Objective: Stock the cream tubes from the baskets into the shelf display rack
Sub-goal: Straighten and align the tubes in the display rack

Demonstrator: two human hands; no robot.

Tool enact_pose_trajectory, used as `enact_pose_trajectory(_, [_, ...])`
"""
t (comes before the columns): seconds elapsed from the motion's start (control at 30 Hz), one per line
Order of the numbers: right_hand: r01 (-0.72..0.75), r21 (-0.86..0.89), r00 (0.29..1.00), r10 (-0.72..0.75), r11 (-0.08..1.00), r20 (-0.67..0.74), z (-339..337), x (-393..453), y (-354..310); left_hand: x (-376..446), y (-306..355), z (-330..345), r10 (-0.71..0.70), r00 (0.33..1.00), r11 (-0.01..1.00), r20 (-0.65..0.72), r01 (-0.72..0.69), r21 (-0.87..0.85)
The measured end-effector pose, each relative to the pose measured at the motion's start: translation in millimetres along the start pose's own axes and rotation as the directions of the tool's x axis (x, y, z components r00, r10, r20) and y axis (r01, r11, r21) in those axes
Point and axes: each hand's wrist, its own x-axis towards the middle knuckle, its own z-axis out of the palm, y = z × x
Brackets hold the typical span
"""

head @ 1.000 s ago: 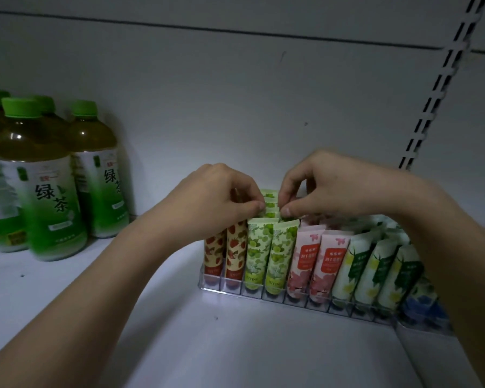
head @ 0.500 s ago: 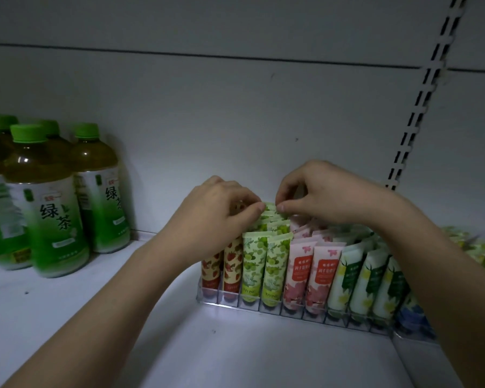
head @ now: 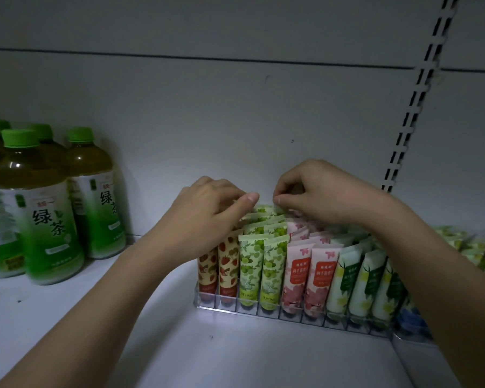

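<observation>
A clear display rack (head: 291,313) on the white shelf holds rows of upright cream tubes: strawberry (head: 217,266), green grape (head: 263,264), pink (head: 305,275), white-and-yellow (head: 361,281) and blue (head: 409,317). Both hands are at the back of the green grape rows. My right hand (head: 319,197) pinches the top edge of the rearmost green tube (head: 263,210). My left hand (head: 207,211) has curled fingers, its thumb and forefinger meeting at that tube's left corner. The left palm hides the rear strawberry tubes.
Several green tea bottles (head: 39,219) stand at the left of the shelf. A slotted upright (head: 412,107) runs up the back wall at the right. Pale green packets (head: 473,247) lie to the right, behind my right forearm.
Both hands have stayed at the rearmost green tube, which now sits lower, its top nearly level with the tubes in front. The view has shifted slightly.
</observation>
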Motion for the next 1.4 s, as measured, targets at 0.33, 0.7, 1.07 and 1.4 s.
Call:
enact_pose_trajectory(0.33, [-0.01, -0.062, 0.993, 0.017, 0.998, 0.118, -2.8, -2.0, 0.7, -1.9, 0.2, -2.8, -0.088, 0.989, 0.976, 0.117, 0.109, -0.19])
enact_pose_trajectory(0.7, [-0.004, -0.059, 0.992, 0.012, 0.998, 0.126, -6.3, -3.8, 0.2, -2.5, 4.5, -11.2, -0.038, 0.995, 0.963, 0.088, 0.06, -0.261])
enact_pose_trajectory(1.07, [0.217, 0.104, 0.973, -0.223, 0.971, 0.051, -6.3, -18.9, -53.2, -16.5, -24.0, -67.3, -0.096, 0.966, 0.956, 0.242, 0.157, -0.248])
enact_pose_trajectory(1.4, [0.196, 0.098, 0.974, -0.205, 0.976, 0.093, 14.6, -12.8, -55.9, -14.0, -20.9, -58.3, -0.056, 0.934, 0.945, 0.352, 0.163, -0.283])
